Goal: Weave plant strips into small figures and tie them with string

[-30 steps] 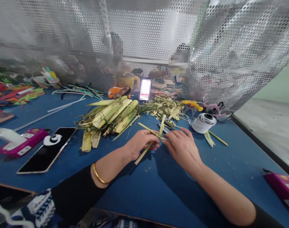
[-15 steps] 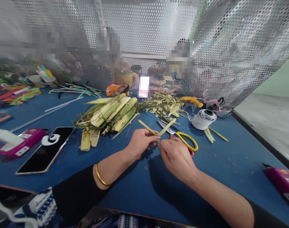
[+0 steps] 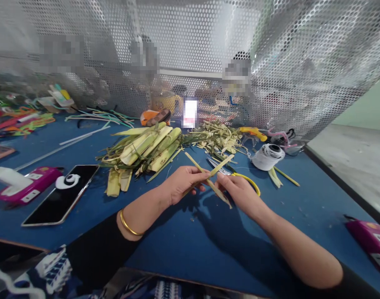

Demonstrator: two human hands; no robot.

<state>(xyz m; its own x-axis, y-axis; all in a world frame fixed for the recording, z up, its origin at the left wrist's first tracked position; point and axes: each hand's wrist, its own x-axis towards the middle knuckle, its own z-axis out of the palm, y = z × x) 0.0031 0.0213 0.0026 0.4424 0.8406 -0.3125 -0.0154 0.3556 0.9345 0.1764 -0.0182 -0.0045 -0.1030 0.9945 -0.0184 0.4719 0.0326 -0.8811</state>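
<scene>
Two narrow pale green leaf strips cross each other over the middle of the blue table. My left hand pinches them at the crossing, thumb on top. One end points up and left, another up and right, and a wider end hangs down to the right. My right hand is just right of the crossing, its fingers bent near the strips; whether it grips one is unclear. Behind it lie scissors with yellow handles, partly covered by that hand.
A pile of husks lies left of centre, with shredded scraps behind. A white thread spool stands right. A phone and purple device lie left; another purple device is far right. Perforated metal mesh rises behind.
My right hand has moved slightly up and right from beneath the crossing, its fingers loosened. The strip's lower end now shows, hanging down to the right. My left hand keeps its pinch.
</scene>
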